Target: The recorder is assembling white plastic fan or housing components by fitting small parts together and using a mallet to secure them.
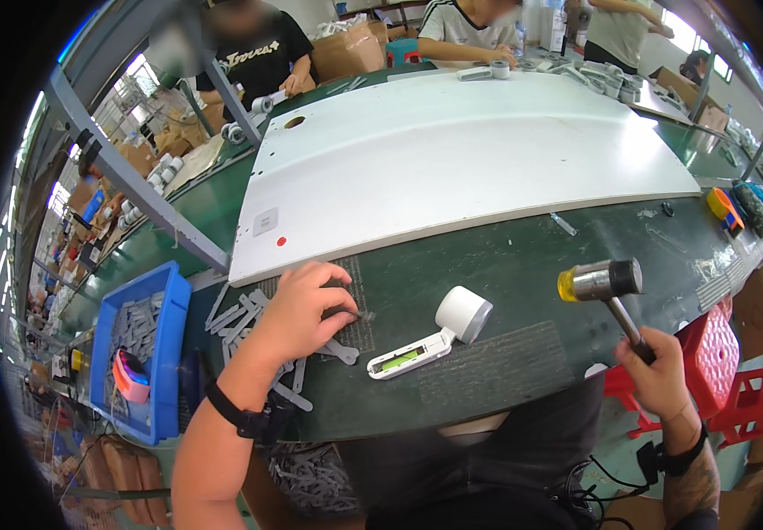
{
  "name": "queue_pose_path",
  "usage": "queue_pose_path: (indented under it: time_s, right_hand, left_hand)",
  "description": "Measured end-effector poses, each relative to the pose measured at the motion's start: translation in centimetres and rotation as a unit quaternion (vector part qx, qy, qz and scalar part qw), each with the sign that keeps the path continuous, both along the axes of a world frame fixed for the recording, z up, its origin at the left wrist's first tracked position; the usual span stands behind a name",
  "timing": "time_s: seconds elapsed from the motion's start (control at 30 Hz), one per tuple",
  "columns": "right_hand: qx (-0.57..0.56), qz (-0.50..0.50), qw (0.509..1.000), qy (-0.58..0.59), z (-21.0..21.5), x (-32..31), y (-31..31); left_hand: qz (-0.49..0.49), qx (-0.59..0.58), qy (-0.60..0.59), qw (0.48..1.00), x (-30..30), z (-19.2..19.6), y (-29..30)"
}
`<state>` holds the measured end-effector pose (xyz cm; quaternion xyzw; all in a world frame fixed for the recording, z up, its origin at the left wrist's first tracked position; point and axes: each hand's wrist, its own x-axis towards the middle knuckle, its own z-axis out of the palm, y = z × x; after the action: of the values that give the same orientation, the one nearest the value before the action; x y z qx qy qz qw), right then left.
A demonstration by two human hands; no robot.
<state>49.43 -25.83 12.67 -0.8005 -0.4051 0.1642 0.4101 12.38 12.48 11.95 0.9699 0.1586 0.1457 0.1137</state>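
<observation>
My right hand (655,369) grips the handle of a two-faced mallet (600,281), raised over the right side of the green bench; one face is black, the other yellow. Over the bench's left part, my left hand (306,311) has thumb and fingers pinched together at a small thing too tiny to make out. Below that hand lies a loose pile of flat grey strips (288,375) with rounded ends. Between my hands rests a white device (463,315) with a round drum head and a long handle; the handle's upper side is open, showing green inside.
A large white board (452,168) covers the far bench. At left, a blue bin (169,331) holds grey strips and a pink-banded item (130,375). Red stools (713,358) stand at right, near an orange tape dispenser (724,210). Other people work across the bench.
</observation>
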Motion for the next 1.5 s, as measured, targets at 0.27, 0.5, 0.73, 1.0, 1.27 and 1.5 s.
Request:
queue_pose_path:
  time_s: [0.27,0.5,0.73,1.0,1.27,1.5]
  right_hand:
    - [0.106,0.021,0.987,-0.123,6.7,4.5,4.2]
    - [-0.020,0.098,0.993,0.068,8.1,-1.6,5.6]
    - [-0.103,0.132,0.985,0.039,5.9,-4.6,3.2]
    - [-0.025,0.211,0.977,-0.015,5.0,-7.3,2.6]
    - [-0.070,0.219,0.971,-0.058,2.4,-9.8,2.1]
    - [0.013,0.195,0.977,-0.080,2.8,-10.2,2.3]
  left_hand:
    - [0.061,-0.205,-0.169,0.962,2.2,0.8,-9.4]
    - [0.113,-0.126,-0.237,0.957,4.3,-2.9,-12.4]
    - [0.121,-0.102,-0.269,0.950,5.4,-3.6,-13.5]
    - [0.084,-0.169,-0.256,0.948,4.8,-4.0,-13.1]
    - [0.011,-0.010,-0.249,0.968,4.8,-3.4,-11.7]
    - [0.035,-0.058,-0.227,0.971,4.8,-2.6,-11.5]
